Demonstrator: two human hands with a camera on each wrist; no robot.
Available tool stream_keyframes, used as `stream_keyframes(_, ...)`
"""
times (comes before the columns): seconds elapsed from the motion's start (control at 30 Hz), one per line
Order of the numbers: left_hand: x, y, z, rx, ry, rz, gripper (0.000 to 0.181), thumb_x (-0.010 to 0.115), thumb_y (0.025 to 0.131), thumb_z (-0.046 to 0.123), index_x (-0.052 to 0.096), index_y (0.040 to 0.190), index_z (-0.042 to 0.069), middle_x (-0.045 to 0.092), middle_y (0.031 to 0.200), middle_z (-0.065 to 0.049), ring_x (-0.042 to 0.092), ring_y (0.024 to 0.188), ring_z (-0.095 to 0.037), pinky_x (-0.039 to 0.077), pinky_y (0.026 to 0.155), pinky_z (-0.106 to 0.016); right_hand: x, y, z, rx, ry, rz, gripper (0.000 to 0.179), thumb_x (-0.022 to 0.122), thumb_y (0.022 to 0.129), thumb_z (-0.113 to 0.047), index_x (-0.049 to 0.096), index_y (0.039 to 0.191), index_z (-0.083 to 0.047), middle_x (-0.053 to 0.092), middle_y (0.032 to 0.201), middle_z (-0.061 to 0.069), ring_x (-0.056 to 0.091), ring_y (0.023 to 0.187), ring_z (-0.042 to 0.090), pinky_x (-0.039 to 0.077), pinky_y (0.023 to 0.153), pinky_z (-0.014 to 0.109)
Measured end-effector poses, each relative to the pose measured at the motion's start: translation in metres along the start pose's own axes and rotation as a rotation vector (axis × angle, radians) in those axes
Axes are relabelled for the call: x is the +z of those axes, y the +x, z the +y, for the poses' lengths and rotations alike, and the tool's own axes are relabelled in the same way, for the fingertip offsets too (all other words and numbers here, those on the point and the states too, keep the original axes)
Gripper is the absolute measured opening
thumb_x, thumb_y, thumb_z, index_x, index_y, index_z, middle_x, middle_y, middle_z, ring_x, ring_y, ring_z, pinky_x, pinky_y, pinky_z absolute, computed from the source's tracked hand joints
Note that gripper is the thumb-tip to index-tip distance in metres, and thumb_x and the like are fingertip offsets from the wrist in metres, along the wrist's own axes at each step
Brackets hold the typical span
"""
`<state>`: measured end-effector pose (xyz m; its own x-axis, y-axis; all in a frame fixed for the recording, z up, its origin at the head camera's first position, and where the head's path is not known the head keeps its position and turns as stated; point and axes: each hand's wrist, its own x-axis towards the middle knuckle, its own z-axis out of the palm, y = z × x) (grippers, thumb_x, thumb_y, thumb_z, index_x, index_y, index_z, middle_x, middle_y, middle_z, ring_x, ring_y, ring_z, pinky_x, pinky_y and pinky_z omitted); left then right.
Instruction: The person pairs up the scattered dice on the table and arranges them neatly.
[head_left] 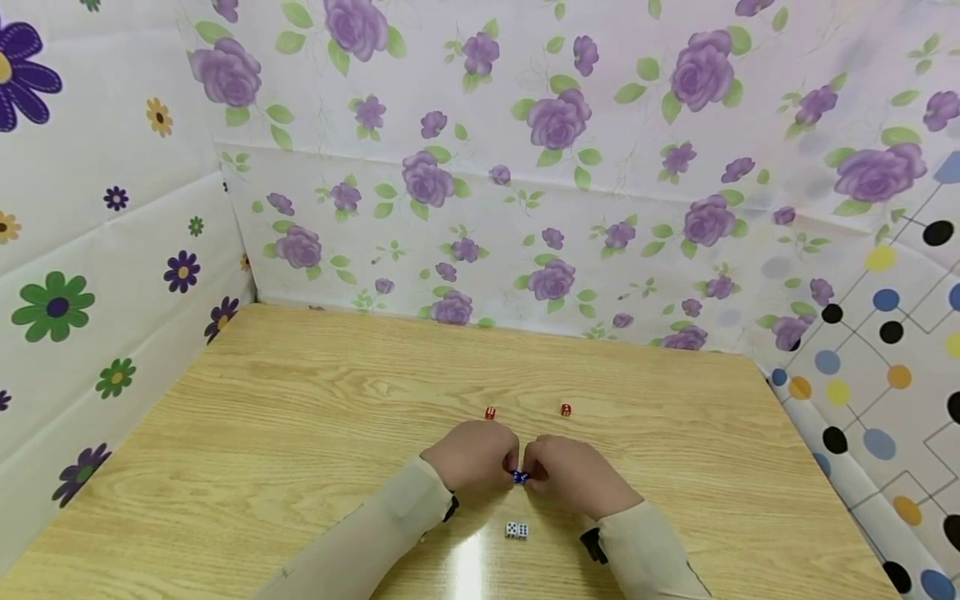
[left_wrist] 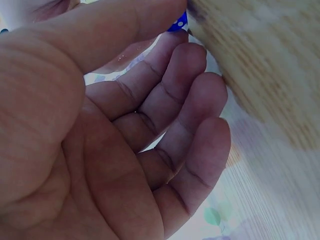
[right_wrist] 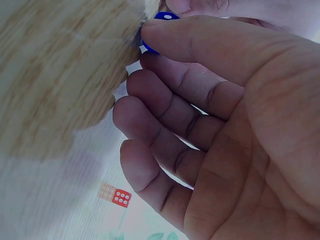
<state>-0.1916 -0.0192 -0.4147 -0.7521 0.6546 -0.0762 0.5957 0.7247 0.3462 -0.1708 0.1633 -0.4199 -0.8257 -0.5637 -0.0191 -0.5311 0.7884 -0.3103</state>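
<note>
Two blue dice with white pips meet side by side at the table's middle. My left hand [head_left: 478, 457] pinches the left blue die [head_left: 515, 477] between thumb and index finger. From the other side my right hand [head_left: 576, 473] pinches the right blue die [head_left: 525, 477] the same way. In the left wrist view a sliver of blue die [left_wrist: 178, 23] shows past the thumb. The right wrist view has a blue die [right_wrist: 156, 44] mostly hidden by the thumb. The other fingers of both hands curl inward with nothing in them.
Nearer me, two white dice [head_left: 517, 530] lie side by side on the wooden table [head_left: 337, 392]. Beyond the hands are a red die [head_left: 490, 412] on the left and another red die [head_left: 566, 409] on the right. Flowered cloth [head_left: 465, 208] hangs along the back edge.
</note>
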Motion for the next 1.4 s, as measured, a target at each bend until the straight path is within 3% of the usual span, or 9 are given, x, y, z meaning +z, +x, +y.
stream_keyframes(0.47, -0.001, -0.002, -0.001, 0.001, -0.036, 0.012, 0.018, 0.069, 0.079, 0.011, 0.059, 0.069, 0.021, 0.052, 0.065, 0.013, 0.042, 0.057, -0.005, 0.039, 0.056, -0.021, 0.001, -0.001, 0.001, 0.015, 0.001, 0.005, 0.009, 0.071, 0.084, -0.016, 0.065, 0.081, -0.021, 0.058, 0.078, -0.013, 0.048, 0.069, 0.002, 0.043, 0.064, 0.024)
stream_keyframes(0.77, -0.007, -0.005, -0.007, -0.014, -0.057, 0.006, 0.014, 0.069, 0.077, 0.013, 0.060, 0.071, 0.022, 0.054, 0.068, 0.013, 0.047, 0.060, -0.004, 0.042, 0.059, -0.022, -0.004, -0.003, 0.002, 0.068, 0.001, -0.020, 0.010, 0.069, 0.082, -0.012, 0.067, 0.086, -0.021, 0.061, 0.082, -0.013, 0.055, 0.075, 0.003, 0.048, 0.069, 0.028)
stream_keyframes(1.1, -0.020, -0.006, -0.014, -0.016, -0.051, 0.021, 0.005, 0.066, 0.082, 0.020, 0.062, 0.081, 0.019, 0.054, 0.074, 0.012, 0.048, 0.064, -0.005, 0.043, 0.062, -0.024, -0.010, -0.004, 0.007, 0.067, -0.021, 0.023, 0.012, 0.063, 0.081, -0.009, 0.066, 0.085, -0.020, 0.061, 0.082, -0.012, 0.053, 0.072, 0.002, 0.047, 0.068, 0.028)
stream_keyframes(1.4, -0.027, -0.005, -0.020, -0.049, -0.068, 0.038, 0.018, 0.067, 0.085, 0.027, 0.064, 0.099, 0.016, 0.058, 0.083, 0.011, 0.053, 0.070, -0.006, 0.045, 0.065, -0.025, -0.017, -0.005, 0.007, 0.128, -0.067, 0.058, 0.004, 0.068, 0.084, -0.019, 0.067, 0.087, -0.016, 0.061, 0.080, -0.009, 0.053, 0.071, 0.005, 0.047, 0.068, 0.030)
